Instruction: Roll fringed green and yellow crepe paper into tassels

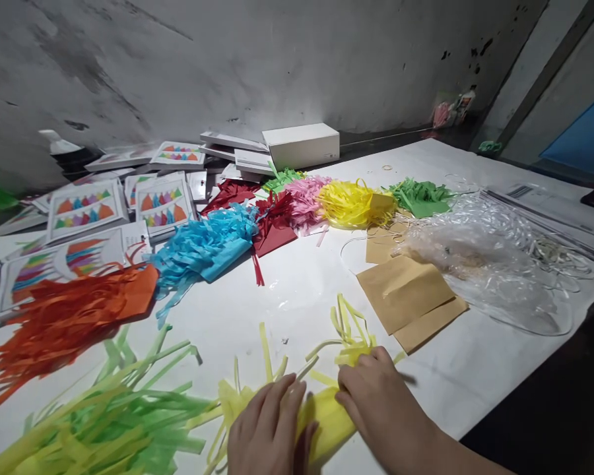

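Yellow tissue paper (324,422) with fringed ends lies on the white table at the bottom centre. My left hand (267,422) rests on its left part, fingers bent and close together over the paper. On the right part, my right hand (381,402) has its fingers curled around the paper, with yellow strips sticking out beyond the knuckles. Both thumbs are partly hidden. Loose green and yellow fringed paper (123,415) spreads at the lower left, beside my left hand.
Orange (79,316), blue (208,244), red, pink, yellow (356,204) and green fringe bundles cross the table. Printed packets (165,204) and a white box (301,145) stand behind. Brown paper pieces (408,297) and clear plastic bags (495,270) lie at the right.
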Tool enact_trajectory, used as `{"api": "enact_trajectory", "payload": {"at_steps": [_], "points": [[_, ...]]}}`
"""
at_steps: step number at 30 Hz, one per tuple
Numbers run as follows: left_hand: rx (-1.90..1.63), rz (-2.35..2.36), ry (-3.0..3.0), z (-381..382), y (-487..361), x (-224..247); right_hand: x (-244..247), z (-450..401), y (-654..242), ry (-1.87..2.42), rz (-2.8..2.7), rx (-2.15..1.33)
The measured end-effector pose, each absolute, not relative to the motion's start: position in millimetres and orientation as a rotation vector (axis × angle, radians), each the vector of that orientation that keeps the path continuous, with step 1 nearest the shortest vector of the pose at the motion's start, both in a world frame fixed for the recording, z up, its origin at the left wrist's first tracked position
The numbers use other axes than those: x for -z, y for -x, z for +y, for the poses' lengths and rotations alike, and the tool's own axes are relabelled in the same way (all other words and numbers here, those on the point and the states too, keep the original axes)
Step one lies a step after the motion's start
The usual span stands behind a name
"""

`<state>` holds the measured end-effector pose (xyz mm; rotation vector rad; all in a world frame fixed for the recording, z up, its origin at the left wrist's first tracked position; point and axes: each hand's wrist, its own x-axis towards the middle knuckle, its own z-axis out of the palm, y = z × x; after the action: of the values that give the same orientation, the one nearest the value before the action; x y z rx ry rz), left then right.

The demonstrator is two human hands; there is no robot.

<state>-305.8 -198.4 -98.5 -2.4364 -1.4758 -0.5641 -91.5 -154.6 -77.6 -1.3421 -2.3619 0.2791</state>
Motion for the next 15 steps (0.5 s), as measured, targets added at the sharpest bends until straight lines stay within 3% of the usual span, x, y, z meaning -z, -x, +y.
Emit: {"api": "enact_trajectory", "payload": {"at_steps": [6,15], "points": [[0.698,-1.792,2.583,-198.9,290.1,96.1,73.1,-158.5,73.3,1.124,-2.197,-0.337],[0.862,-1.801,2.697,-201.7,284.1,89.8,77.4,-159.0,58.9,0.91,-2.303,-0.354]]}}
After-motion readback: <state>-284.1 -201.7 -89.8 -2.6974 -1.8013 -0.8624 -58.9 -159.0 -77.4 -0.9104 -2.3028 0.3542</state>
